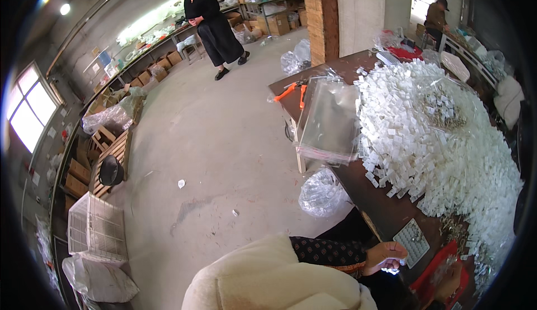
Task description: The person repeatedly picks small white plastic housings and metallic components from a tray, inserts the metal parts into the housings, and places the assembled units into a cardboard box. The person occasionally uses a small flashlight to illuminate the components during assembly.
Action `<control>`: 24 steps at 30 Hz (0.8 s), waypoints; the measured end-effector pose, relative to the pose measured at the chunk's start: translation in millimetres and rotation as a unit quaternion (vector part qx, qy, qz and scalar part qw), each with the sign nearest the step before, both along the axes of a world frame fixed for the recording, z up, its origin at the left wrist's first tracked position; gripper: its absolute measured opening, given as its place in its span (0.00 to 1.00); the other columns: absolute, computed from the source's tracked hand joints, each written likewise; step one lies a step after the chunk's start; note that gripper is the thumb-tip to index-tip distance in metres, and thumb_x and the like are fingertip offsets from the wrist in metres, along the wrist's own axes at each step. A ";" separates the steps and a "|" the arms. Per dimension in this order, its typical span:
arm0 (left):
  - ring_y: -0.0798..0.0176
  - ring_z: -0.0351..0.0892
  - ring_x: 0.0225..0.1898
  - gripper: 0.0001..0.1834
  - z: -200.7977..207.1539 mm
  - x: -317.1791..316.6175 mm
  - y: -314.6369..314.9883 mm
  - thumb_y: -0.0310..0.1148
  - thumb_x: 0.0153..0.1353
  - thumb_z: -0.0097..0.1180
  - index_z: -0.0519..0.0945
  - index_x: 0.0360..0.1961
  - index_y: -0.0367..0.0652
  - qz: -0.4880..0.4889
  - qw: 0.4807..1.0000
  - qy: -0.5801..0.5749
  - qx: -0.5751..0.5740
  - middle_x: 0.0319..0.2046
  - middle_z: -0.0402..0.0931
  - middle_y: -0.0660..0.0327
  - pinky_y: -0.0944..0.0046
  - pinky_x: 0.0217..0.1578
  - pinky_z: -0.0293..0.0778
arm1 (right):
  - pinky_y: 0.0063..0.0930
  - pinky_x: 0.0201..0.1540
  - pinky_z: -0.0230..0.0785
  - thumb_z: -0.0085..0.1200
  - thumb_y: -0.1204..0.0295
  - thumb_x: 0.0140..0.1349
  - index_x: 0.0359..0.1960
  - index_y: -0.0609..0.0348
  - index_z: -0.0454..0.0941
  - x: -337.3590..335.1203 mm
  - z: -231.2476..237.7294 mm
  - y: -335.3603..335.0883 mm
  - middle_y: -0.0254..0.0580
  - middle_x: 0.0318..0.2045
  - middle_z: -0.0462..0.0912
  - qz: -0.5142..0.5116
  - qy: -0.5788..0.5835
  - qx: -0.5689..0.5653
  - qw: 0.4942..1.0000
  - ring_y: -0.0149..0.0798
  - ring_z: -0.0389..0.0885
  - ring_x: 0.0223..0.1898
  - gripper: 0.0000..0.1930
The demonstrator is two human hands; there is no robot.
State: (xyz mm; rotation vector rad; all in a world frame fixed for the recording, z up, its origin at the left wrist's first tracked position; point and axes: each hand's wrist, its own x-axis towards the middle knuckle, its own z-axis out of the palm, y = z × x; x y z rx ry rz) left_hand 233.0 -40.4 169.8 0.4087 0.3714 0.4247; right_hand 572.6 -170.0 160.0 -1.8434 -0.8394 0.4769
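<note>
My left hand (385,257), in a dark patterned sleeve, is at the near edge of the brown table (358,190). Its fingers are curled, and small shiny white pieces (391,270) show under them. Beside it lies a pale gridded tray (412,243) with rows of small hollows. My right hand (449,285) is low at the lower right, over a red tray (428,276); its fingers are too dim to make out. Beyond both hands spreads a large heap of small white plastic pieces (414,120), with loose small metal parts (454,229) along its near side.
Clear plastic bags (330,120) and orange-handled pliers (291,91) lie on the table's far left part. A stuffed clear bag (323,192) sits on the floor beside it. One person (207,22) stands far off; another (434,22) sits at the back right. A white crate (98,229) is at left.
</note>
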 end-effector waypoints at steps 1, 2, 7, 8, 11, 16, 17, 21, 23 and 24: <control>0.73 0.75 0.29 0.09 0.2 -1.1 0.1 0.37 0.61 0.64 0.77 0.38 0.47 0.000 1.000 -0.014 0.012 0.33 0.79 0.67 0.72 0.33 0.72 | 0.25 0.23 0.67 0.41 0.74 0.68 0.39 0.57 0.73 2.4 -1.5 0.4 0.35 0.25 0.77 0.004 -0.032 0.004 0.999 0.30 0.76 0.23 0.06; 0.73 0.75 0.29 0.09 0.4 -2.1 -0.3 0.36 0.61 0.64 0.77 0.38 0.47 0.003 1.000 -0.015 0.012 0.33 0.79 0.67 0.73 0.32 0.72 | 0.25 0.23 0.67 0.41 0.74 0.68 0.39 0.58 0.73 3.4 -2.8 -1.4 0.35 0.25 0.78 0.009 -0.063 0.007 0.998 0.30 0.76 0.23 0.07; 0.73 0.76 0.29 0.08 3.7 -6.6 -3.6 0.35 0.62 0.64 0.77 0.37 0.47 0.009 1.000 -0.011 0.011 0.32 0.80 0.67 0.74 0.31 0.72 | 0.29 0.28 0.69 0.44 0.71 0.69 0.44 0.60 0.75 7.2 -0.6 -7.3 0.39 0.28 0.79 0.017 0.261 0.095 0.960 0.35 0.77 0.26 0.09; 0.74 0.76 0.28 0.08 4.8 -7.3 -4.8 0.36 0.62 0.63 0.77 0.36 0.47 0.014 1.000 -0.004 0.009 0.31 0.79 0.67 0.74 0.31 0.72 | 0.31 0.30 0.68 0.45 0.70 0.69 0.44 0.59 0.75 7.2 0.6 -8.1 0.39 0.29 0.79 0.013 0.250 0.093 0.964 0.36 0.77 0.28 0.09; 0.74 0.75 0.28 0.09 7.8 -8.9 -7.5 0.37 0.62 0.63 0.77 0.36 0.48 0.017 0.999 -0.023 0.015 0.31 0.79 0.67 0.74 0.31 0.71 | 0.36 0.36 0.65 0.46 0.68 0.68 0.45 0.57 0.77 3.6 5.9 -10.8 0.40 0.33 0.80 -0.008 0.144 0.065 0.987 0.40 0.76 0.33 0.10; 0.74 0.74 0.29 0.09 9.5 -11.5 -10.9 0.37 0.62 0.63 0.76 0.37 0.47 0.019 0.999 -0.024 0.034 0.32 0.79 0.67 0.73 0.32 0.71 | 0.45 0.47 0.60 0.49 0.64 0.66 0.46 0.53 0.79 -14.9 20.0 -14.3 0.41 0.39 0.81 -0.044 -0.084 -0.021 0.995 0.47 0.74 0.42 0.12; 0.73 0.74 0.29 0.09 9.6 -12.0 -11.3 0.37 0.62 0.63 0.76 0.37 0.48 0.017 0.999 -0.018 0.034 0.32 0.79 0.67 0.73 0.32 0.71 | 0.47 0.49 0.59 0.50 0.64 0.66 0.46 0.52 0.79 -19.3 23.6 -15.2 0.41 0.40 0.81 -0.052 -0.127 -0.042 0.990 0.48 0.74 0.44 0.12; 0.74 0.75 0.29 0.08 10.3 -13.1 -12.2 0.35 0.63 0.63 0.76 0.38 0.47 0.009 1.000 -0.012 -0.002 0.32 0.79 0.67 0.73 0.33 0.73 | 0.54 0.58 0.56 0.52 0.60 0.64 0.47 0.49 0.81 -32.7 33.0 -21.5 0.42 0.45 0.82 -0.084 -0.266 -0.133 0.951 0.54 0.73 0.51 0.14; 0.74 0.76 0.30 0.08 10.7 -13.9 -12.2 0.35 0.63 0.62 0.76 0.38 0.47 0.009 1.000 -0.018 0.016 0.32 0.79 0.68 0.74 0.35 0.75 | 0.57 0.62 0.54 0.53 0.59 0.64 0.48 0.47 0.81 -31.8 32.2 -25.8 0.42 0.48 0.82 -0.092 -0.320 -0.168 0.928 0.56 0.72 0.54 0.15; 0.74 0.76 0.30 0.08 11.1 -13.8 -12.7 0.35 0.63 0.62 0.76 0.38 0.47 0.007 0.999 -0.022 0.027 0.33 0.79 0.68 0.74 0.34 0.75 | 0.59 0.64 0.53 0.54 0.58 0.63 0.48 0.47 0.82 -29.4 29.6 -27.8 0.42 0.49 0.82 -0.090 -0.345 -0.181 0.917 0.58 0.72 0.56 0.15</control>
